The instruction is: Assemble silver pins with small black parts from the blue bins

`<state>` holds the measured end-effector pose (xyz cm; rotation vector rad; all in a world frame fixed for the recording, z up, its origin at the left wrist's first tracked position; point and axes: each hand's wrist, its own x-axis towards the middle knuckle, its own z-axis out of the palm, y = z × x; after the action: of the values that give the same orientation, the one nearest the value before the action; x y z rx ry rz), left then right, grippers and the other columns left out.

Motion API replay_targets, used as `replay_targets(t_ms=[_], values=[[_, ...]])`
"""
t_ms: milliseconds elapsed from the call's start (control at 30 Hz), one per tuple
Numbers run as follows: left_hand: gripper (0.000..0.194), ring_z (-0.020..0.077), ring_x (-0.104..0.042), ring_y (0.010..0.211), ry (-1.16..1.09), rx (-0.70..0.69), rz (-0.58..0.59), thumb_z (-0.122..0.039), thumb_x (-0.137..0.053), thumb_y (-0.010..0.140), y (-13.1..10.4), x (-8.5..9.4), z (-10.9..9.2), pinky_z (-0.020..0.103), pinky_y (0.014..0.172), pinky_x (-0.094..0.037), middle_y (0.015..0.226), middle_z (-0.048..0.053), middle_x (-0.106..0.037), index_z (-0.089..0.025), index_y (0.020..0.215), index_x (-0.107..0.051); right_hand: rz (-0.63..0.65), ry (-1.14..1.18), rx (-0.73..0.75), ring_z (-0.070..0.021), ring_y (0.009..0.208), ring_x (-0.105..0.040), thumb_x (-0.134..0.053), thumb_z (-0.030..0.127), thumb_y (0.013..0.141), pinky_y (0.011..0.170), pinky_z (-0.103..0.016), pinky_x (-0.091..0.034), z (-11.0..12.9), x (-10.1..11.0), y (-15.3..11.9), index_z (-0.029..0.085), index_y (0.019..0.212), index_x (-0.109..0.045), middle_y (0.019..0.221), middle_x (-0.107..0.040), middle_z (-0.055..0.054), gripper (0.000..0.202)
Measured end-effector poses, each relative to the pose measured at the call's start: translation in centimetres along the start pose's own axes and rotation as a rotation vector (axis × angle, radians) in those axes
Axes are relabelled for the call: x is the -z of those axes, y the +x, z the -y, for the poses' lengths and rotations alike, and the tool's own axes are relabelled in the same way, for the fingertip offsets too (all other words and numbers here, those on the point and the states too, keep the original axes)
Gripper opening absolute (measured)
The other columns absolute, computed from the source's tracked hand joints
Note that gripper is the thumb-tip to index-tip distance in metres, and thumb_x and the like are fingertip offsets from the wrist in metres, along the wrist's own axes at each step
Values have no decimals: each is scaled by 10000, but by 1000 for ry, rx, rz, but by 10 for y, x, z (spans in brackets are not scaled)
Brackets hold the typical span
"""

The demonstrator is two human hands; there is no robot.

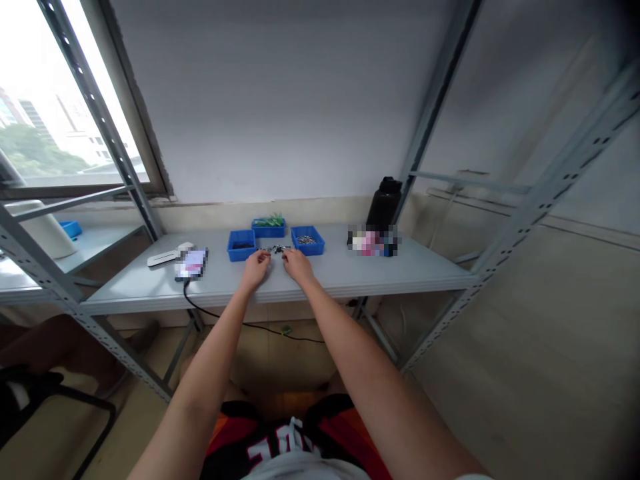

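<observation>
My left hand (257,268) is at the table edge side of the blue bins, its fingers curled together. Whatever is between them is too small to name. Close by on the right, my right hand (299,267) has its thumb and fingers drawn together in a pinch, contents unclear. Between and just beyond my fingertips lies a loose group of small dark and shiny metal pieces (278,249). Around them stand a blue bin (241,256) with dark contents on the left, a blue bin (269,233) with green pieces behind, and a blue bin (309,251) with small metallic parts on the right.
A phone (191,264) with a black cable (200,307) and a white object (163,259) lie left on the grey shelf table (350,275). A black bottle (385,203) stands right, behind blurred items (373,243). Metal uprights (520,213) frame both sides. Another person's leg (60,350) shows lower left.
</observation>
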<state>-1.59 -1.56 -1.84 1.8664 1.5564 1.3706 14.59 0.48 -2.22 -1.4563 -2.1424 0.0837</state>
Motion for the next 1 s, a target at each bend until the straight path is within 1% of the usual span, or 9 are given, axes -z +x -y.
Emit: replay_targets(t_ms=[100,233,367,467,633,800,867,933,1000], values=[[217,178,-623,737,-3,2,5,-193,-556,811,0,0,1,285,748,-483,788,71,-693,-123,949,-708,-40,41,29,-202,1098,-547,-444,106,886,940,-290,-416,0,-1,0,167,1079,-658,1136,-650,-96,295],[222,186,-634,779,23,-24,16,-169,-545,803,0,0,-1,289,779,-483,832,82,-711,-127,942,-713,-101,174,96,-180,1053,-562,-438,118,874,944,-281,-418,-2,1,1,174,1015,-676,1085,-658,-79,281],[243,199,-641,793,77,-37,60,-164,-544,807,-2,1,-6,305,794,-486,851,94,-720,-124,968,-721,-122,338,92,-171,942,-603,-489,134,829,901,-287,-446,-7,2,4,169,935,-690,997,-680,-68,230],[269,196,-641,776,105,-35,90,-177,-549,815,-3,1,-8,306,792,-489,865,97,-723,-121,1012,-722,-113,487,83,-170,908,-621,-509,143,802,882,-295,-460,-11,-1,5,173,892,-694,961,-703,-57,208],[314,199,-650,805,105,-44,126,-182,-550,825,-4,0,-7,309,821,-490,955,120,-734,-110,1085,-712,-39,740,69,-163,855,-627,-543,202,790,845,-298,-473,-15,-7,8,174,858,-684,909,-716,-47,159],[327,191,-662,808,86,-47,143,-188,-552,830,-4,-1,-5,297,828,-496,973,104,-741,-126,1112,-705,68,926,-38,-122,622,-529,-576,230,737,665,-262,-451,-17,-7,16,167,822,-670,705,-640,6,141],[335,188,-664,800,70,-35,132,-185,-550,831,-3,-1,-4,298,824,-499,994,106,-740,-126,1125,-699,108,1039,-108,-118,646,-536,-606,237,710,644,-250,-445,-15,-4,17,169,827,-661,749,-649,-4,146],[340,191,-667,819,56,-28,119,-162,-548,825,-2,-2,-4,306,842,-498,1016,117,-737,-115,1129,-694,155,1172,-160,-130,743,-580,-648,252,685,659,-243,-456,-14,0,14,178,862,-659,868,-673,-34,192],[339,196,-667,834,51,-32,121,-155,-549,824,-2,-3,-4,314,856,-497,1017,124,-737,-106,1127,-693,208,1282,-172,-140,809,-603,-683,261,667,676,-241,-465,-12,3,9,185,878,-659,932,-673,-49,226]])
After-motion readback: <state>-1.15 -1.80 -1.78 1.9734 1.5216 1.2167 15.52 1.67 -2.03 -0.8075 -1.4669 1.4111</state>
